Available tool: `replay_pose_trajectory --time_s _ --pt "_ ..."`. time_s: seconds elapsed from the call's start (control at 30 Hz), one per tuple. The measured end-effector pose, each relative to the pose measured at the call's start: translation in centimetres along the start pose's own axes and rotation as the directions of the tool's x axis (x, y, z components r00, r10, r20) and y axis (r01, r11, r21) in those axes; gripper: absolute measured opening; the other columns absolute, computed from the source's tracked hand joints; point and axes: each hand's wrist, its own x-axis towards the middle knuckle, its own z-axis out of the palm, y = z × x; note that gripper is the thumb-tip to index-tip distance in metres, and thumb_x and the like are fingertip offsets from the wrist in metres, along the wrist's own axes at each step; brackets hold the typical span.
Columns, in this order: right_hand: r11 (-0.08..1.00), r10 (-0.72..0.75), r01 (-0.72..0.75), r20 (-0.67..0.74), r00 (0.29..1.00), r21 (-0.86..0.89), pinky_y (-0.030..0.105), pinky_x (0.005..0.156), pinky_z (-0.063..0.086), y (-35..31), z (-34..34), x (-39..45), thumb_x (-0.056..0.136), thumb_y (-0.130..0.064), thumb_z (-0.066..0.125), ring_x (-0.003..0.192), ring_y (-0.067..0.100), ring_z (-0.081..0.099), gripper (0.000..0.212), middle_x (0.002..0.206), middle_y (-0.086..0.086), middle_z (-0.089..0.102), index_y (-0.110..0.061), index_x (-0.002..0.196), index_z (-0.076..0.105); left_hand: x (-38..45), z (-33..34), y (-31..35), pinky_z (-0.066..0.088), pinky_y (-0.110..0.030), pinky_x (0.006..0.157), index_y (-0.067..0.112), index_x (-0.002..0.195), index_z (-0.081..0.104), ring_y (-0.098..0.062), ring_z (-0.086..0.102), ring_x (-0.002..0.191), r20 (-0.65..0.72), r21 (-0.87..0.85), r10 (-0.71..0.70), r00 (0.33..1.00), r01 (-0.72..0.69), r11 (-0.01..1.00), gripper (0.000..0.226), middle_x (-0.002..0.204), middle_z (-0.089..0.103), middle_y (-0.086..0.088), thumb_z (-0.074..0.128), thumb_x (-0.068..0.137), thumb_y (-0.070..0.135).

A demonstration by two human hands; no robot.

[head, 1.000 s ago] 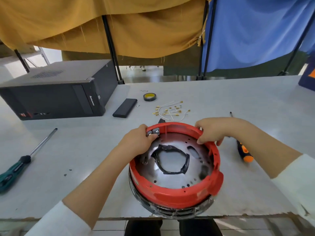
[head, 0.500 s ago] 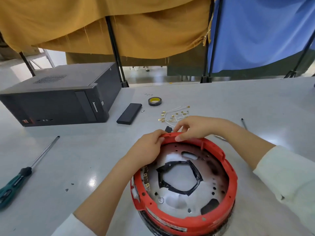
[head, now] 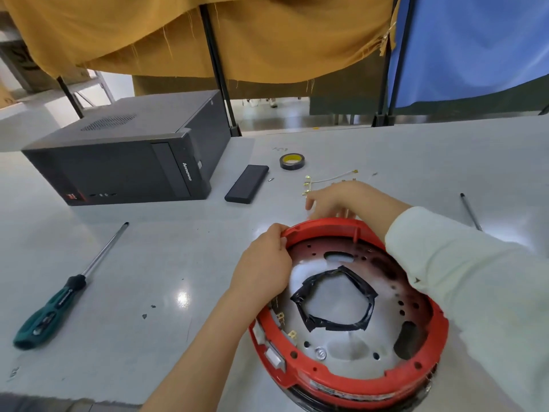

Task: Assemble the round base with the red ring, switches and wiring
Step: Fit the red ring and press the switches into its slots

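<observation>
The round base (head: 350,331) sits on the worktop (head: 148,278) at the near edge, red ring (head: 356,385) around its rim. Left hand (head: 264,269) grips the ring's far-left edge, fingers curled over it. Right hand (head: 335,200) hovers just beyond the far rim, over the gold-tipped wires (head: 326,181), fingers loosely spread; the blur hides whether it holds anything.
</observation>
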Motion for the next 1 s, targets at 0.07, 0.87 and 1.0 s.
replay_pose_trajectory --time_s 0.07,0.87,1.0 --pt "0.997 -0.037 0.032 -0.063 0.997 -0.072 0.029 0.077 0.046 -0.3 0.6 0.4 0.094 -0.037 0.055 0.100 0.021 0.056 0.046 0.131 0.004 0.054 -0.012 0.132 0.049 0.0 -0.3 0.1 0.036 -0.028 0.078 0.024 0.121 0.055 -0.018 0.052 0.094 0.036 -0.114 -0.050 0.998 0.054 0.992 0.029 0.106 0.060 0.002 0.034 0.102 0.019" --pt "0.717 0.039 0.180 -0.297 0.954 0.674 0.024 0.056 0.041 8.9 3.3 -9.7 0.091 -0.023 0.061 0.070 0.013 0.045 0.039 0.090 0.007 0.048 -0.011 0.120 0.038 2.8 0.5 5.0 0.039 -0.034 0.102 0.029 0.134 0.049 -0.021 0.049 0.124 0.304 0.336 0.365 0.880 -0.458 0.823 0.035 0.137 0.054 0.001 0.043 0.100 0.034" --pt "0.870 -0.059 0.288 -0.496 0.866 0.399 0.021 0.060 0.045 7.8 3.3 -10.3 0.084 -0.036 0.070 0.074 0.014 0.059 0.024 0.087 0.009 0.064 -0.014 0.091 0.066 3.0 0.8 4.5 0.042 -0.032 0.081 0.034 0.120 0.059 -0.028 0.056 0.110 0.135 0.433 0.296 0.945 -0.325 0.840 0.025 0.122 0.062 -0.004 0.047 0.098 0.033"
